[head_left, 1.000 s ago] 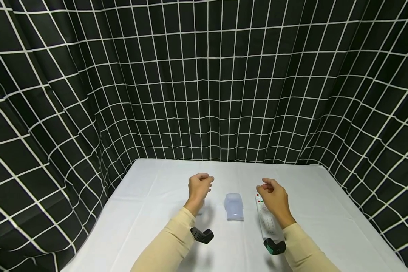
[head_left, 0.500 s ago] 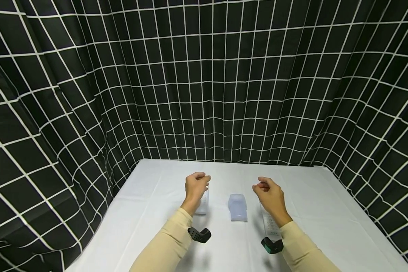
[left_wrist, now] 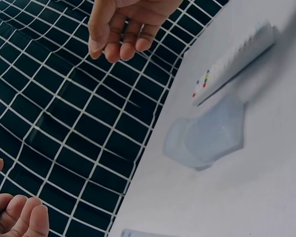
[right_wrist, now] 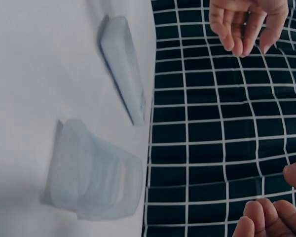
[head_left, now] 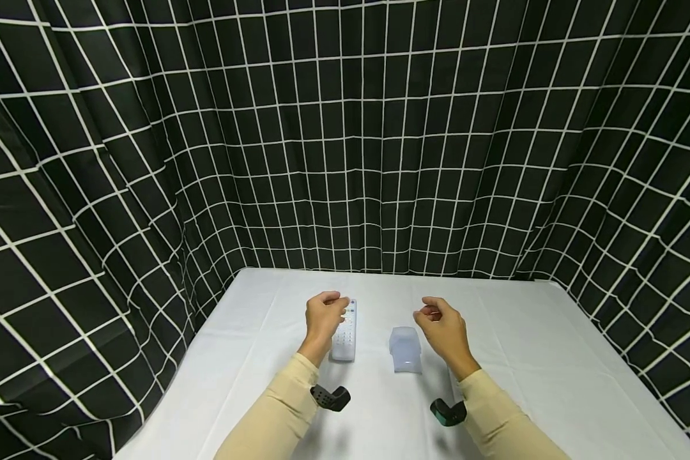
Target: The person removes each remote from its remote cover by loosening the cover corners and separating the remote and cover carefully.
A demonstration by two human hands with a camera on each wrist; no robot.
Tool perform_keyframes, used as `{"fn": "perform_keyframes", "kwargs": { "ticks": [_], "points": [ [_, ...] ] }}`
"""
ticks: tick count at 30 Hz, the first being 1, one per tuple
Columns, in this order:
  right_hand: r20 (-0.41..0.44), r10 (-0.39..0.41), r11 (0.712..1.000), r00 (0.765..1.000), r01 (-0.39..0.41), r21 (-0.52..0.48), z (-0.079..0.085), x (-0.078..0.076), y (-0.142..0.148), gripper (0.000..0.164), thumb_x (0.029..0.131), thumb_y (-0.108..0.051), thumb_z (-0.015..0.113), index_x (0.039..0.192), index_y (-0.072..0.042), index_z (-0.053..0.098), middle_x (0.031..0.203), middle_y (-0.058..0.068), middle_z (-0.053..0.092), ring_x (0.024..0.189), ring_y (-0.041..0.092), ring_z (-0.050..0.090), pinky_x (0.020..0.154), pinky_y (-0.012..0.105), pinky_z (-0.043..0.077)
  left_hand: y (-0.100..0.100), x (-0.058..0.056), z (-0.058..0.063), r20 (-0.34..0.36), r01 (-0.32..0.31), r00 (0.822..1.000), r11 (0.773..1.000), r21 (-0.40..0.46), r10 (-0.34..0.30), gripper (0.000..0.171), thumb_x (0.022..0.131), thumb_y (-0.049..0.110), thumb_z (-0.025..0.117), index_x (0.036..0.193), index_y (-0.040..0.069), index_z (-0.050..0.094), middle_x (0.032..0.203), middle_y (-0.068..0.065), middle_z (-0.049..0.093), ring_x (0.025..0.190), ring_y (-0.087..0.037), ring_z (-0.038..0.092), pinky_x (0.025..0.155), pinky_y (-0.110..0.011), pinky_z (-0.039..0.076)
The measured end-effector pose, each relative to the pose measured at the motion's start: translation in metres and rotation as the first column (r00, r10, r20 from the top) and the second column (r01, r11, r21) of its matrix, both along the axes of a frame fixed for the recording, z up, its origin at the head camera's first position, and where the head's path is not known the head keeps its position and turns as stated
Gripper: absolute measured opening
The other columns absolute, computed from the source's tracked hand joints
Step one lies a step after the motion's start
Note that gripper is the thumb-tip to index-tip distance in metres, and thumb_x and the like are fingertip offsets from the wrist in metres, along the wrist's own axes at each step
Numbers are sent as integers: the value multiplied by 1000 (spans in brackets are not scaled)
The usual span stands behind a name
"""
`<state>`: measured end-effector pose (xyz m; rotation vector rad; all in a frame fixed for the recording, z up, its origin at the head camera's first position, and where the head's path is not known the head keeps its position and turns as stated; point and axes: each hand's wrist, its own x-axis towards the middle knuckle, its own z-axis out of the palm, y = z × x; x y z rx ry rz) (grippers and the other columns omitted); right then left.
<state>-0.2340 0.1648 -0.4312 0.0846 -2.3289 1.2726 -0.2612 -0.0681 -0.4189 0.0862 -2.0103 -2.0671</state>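
In the head view, my left hand (head_left: 324, 319) hovers above the table with loosely curled fingers, holding nothing. It overlaps the left edge of a pale bluish remote control (head_left: 346, 335). My right hand (head_left: 445, 329) is likewise raised with fingers loosely bent and nothing in them. Between the hands lies a translucent, pale blue plastic holder (head_left: 406, 351), nearer the right hand. A white remote control (left_wrist: 234, 61) with small coloured buttons shows in the left wrist view. The right hand and forearm hide most of it in the head view.
A white cloth covers the table (head_left: 253, 358). Black curtains (head_left: 374, 160) with a white grid enclose its back and sides. Each wrist carries a black camera mount, one on the left wrist (head_left: 330, 398) and one on the right (head_left: 448, 412).
Both hands have drifted left over the table, empty throughout. More of the bluish remote control now shows beside the left hand, while the white one has become mostly covered. The view has shifted slightly.
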Motion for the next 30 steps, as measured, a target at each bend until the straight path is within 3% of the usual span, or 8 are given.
{"fn": "perform_keyframes", "kwargs": {
  "ticks": [14, 30],
  "points": [
    [17, 75, 997, 997, -75, -30, 2, -3, -27, 30, 85, -10, 71, 113, -2, 64, 92, 7, 65, 84, 23, 62, 72, 35, 51, -23, 3, -14, 14, -42, 999, 999, -30, 42, 25, 82, 4, 69, 104, -9, 65, 90, -14, 61, 78, -30, 65, 62, -29, 55],
    [30, 98, 994, 995, -97, -44, -8, -1, -45, 28, 83, -9, 72, 110, -3, 66, 90, 6, 66, 81, 21, 62, 71, 35, 49, -31, 6, -21, 32, -54, 998, 997, -52, 56, 26, 81, 5, 70, 104, -7, 66, 90, -13, 62, 74, -22, 63, 62, -30, 55]
  ]
}}
